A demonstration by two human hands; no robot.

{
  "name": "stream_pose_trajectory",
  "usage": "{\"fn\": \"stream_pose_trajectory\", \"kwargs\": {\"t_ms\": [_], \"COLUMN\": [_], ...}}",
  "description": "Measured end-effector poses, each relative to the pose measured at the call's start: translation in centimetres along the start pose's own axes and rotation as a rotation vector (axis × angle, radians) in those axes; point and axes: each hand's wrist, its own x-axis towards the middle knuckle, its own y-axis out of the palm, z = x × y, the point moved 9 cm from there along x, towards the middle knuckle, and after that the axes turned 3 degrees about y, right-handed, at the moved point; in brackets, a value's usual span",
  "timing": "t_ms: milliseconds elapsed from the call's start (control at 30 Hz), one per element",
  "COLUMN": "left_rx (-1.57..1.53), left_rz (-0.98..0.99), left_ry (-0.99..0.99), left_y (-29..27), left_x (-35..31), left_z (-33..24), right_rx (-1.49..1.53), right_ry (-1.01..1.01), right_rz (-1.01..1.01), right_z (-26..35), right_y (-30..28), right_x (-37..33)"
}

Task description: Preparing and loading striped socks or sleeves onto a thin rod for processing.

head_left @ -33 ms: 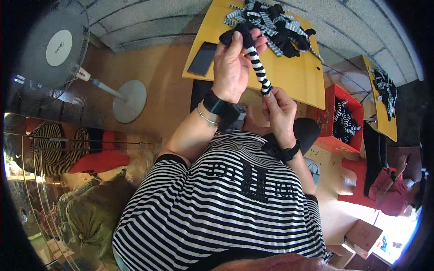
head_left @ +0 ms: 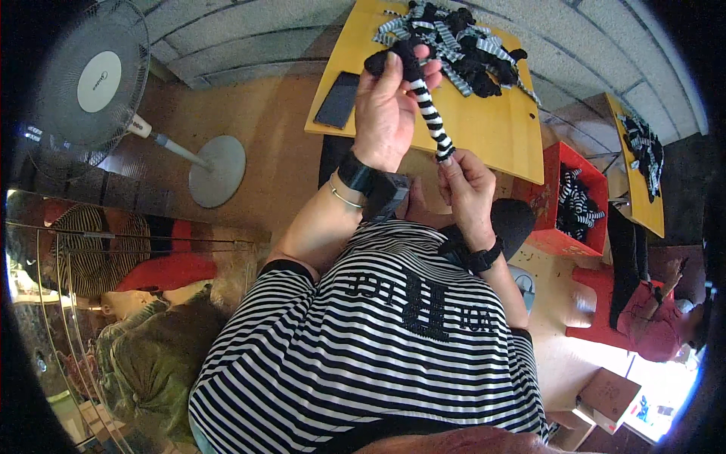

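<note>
A knitted piece (head_left: 429, 113) with a black bunched end and a narrow black-and-white striped tube stretches between my hands, over the near edge of the yellow table (head_left: 499, 144). My left hand (head_left: 387, 113) grips the black end, thumb on top and fingers curled behind it. Lower and to the right, my right hand (head_left: 470, 189) pinches the tip of the striped tube between thumb and fingers. The tube slants down to the right, fairly straight. What kind of knitted article it is, I cannot tell.
Black and striped knitted pieces (head_left: 461, 49) lie heaped on the table, beside a dark flat phone-like object (head_left: 338, 100). A red bin (head_left: 543, 197) of striped pieces stands right. A fan (head_left: 217, 170) stands left. Another person (head_left: 650, 321) sits far right near a second table (head_left: 641, 170).
</note>
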Motion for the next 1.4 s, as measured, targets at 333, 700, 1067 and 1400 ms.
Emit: {"fn": "stream_pose_trajectory", "kwargs": {"t_ms": [333, 700, 1067, 1400], "left_rx": [-0.12, 0.144, -0.061, 0.106], "left_rz": [0.042, 0.128, 0.018, 0.184], "left_ry": [-0.124, -0.065, -0.15, -0.29], "left_y": [3.2, 3.7, 2.4, 3.8], "left_x": [-1.0, -0.7, -0.4, -2.3], "left_z": [3.1, 1.8, 1.7, 3.5], "right_rx": [0.429, 0.182, 0.18, -0.356], "right_ry": [0.042, 0.026, 0.092, -0.104], "right_rz": [0.098, 0.073, 0.11, -0.066], "right_z": [-0.2, 1.0, 0.3, 5.1], "right_y": [1.5, -1.0, -1.6, -5.4], "right_x": [0.0, -0.4, -0.8, -1.5]}}
